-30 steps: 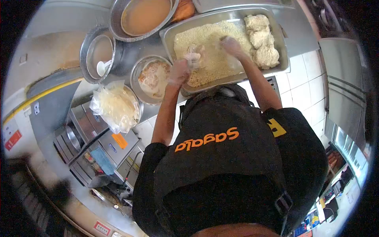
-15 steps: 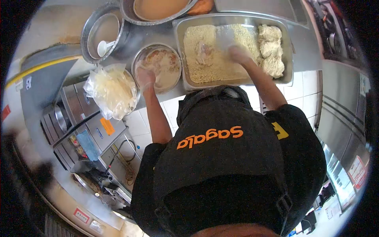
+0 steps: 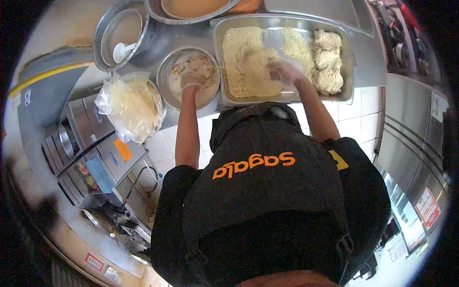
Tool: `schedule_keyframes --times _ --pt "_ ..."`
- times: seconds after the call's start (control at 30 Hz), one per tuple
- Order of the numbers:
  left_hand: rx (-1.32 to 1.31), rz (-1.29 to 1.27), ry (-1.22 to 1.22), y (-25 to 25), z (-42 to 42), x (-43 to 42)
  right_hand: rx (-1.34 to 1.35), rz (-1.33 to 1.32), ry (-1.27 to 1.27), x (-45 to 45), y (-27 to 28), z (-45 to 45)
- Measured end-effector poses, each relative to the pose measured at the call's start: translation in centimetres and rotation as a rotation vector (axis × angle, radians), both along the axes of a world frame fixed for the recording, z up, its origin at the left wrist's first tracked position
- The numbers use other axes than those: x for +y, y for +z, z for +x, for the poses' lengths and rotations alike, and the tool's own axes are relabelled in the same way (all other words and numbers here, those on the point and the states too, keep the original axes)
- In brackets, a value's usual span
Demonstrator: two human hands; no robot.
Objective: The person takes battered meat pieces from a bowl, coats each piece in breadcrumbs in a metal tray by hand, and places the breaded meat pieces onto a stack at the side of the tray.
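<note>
My left hand (image 3: 192, 81), in a clear glove, reaches into a round metal bowl (image 3: 165, 64) of milky liquid with reddish pieces; its fingers are hidden among the contents. My right hand (image 3: 286, 72), also gloved and blurred, is low over a large steel tray (image 3: 350, 62) of pale yellow crumbs (image 3: 244, 86). Beside its fingertips lies a heap of crumbs (image 3: 258, 61), and the piece seen there earlier is covered. Whether the fingers hold anything is unclear. Several crumb-coated pieces (image 3: 328, 62) are stacked at the tray's right end.
Left of the bowl is a clear plastic bag (image 3: 131, 107) with pale contents. Behind stand a metal pot (image 3: 99, 40) with a white scoop (image 3: 121, 51) and a larger basin (image 3: 153, 12) of brownish liquid. Steel drawers (image 3: 105, 143) are at the lower left.
My left hand has gone from the tray to the bowl, leaving a piece in the crumbs. My right hand has shifted crumbs leftward over that piece, baring a patch of tray.
</note>
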State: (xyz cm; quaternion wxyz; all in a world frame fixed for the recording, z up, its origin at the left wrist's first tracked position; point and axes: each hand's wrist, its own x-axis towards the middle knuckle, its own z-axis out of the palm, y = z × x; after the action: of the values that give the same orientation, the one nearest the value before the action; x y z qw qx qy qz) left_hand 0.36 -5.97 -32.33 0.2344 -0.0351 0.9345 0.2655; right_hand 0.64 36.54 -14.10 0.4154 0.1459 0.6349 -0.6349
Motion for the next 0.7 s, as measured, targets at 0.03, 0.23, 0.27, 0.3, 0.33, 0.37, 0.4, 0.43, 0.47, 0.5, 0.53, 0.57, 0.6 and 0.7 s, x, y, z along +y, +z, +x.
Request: schedule_keyframes --times 0.03,0.23,0.27,0.3,0.33,0.37,0.4,0.43,0.47,0.5,0.53,0.57,0.6,0.7 --pt "0.030 -0.036 0.019 2.8 0.1 1.5 0.001 -0.033 -0.042 -0.2 1.2 -0.8" --pt "0.097 -0.279 0.030 11.0 -0.8 6.0 0.659 0.217 0.117 -2.9 -10.4 -12.2" --pt "0.103 -0.334 -0.014 11.3 -0.9 6.0 0.654 0.106 0.031 -4.7 -11.3 -13.2" --pt "0.108 -0.339 -0.031 11.4 -1.2 5.9 0.671 0.133 0.098 -6.6 -9.9 -13.5" --pt "0.109 -0.345 -0.049 11.3 -1.5 5.7 0.683 0.159 0.164 -8.5 -7.5 -13.1" --pt "0.105 -0.350 -0.068 11.0 -1.7 5.5 0.699 0.177 0.217 -9.5 -7.2 -13.0" --pt "0.046 -0.344 -0.056 9.7 -2.0 4.7 0.716 0.194 0.269 -10.6 -6.8 -12.9" --pt "-0.011 -0.337 -0.045 7.8 -2.6 3.7 0.741 0.204 0.306 -11.2 -8.3 -13.5" --pt "-0.068 -0.327 -0.034 6.7 -2.7 3.2 0.765 0.216 0.342 -11.6 -9.2 -13.7" --pt "-0.079 -0.302 -0.008 7.5 -2.2 3.3 0.831 0.309 0.612 -11.2 -9.2 -13.6" --pt "-0.085 -0.279 0.016 9.6 -1.9 3.6 0.891 0.403 0.881 -10.4 -9.1 -13.8" --pt "-0.090 -0.253 0.039 11.4 -1.8 3.9 0.941 0.500 1.152 -10.0 -8.9 -14.0" --pt "-0.053 -0.202 0.026 12.5 -1.4 3.9 0.978 0.637 1.030 -9.9 -8.8 -13.0" --pt "0.031 -0.031 0.105 14.8 -0.2 3.4 1.075 1.017 0.652 -10.7 -7.5 -6.3"
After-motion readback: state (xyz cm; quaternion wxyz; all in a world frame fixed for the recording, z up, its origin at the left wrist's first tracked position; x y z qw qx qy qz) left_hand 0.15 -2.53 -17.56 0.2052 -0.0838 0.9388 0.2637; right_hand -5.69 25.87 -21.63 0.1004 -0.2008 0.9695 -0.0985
